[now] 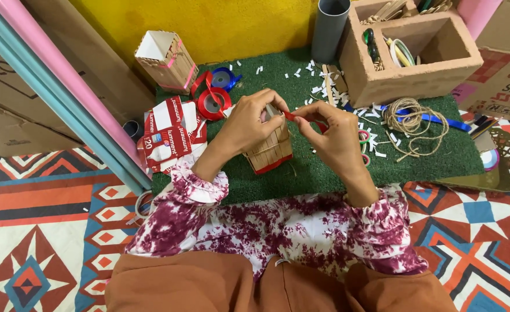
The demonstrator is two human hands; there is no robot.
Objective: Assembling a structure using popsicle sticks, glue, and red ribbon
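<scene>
Orange lap point(209, 286), patterned rug point(41, 231); green mat point(301, 173); left hand point(249, 124) grips stick box point(271, 151), right hand point(330, 130) pinches red ribbon point(292, 117).

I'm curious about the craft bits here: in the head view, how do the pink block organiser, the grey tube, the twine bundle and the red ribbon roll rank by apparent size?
1. Pink block organiser
2. Twine bundle and grey tube: too alike to rank, and the tube is cut off by the frame's top edge.
3. Red ribbon roll
</scene>
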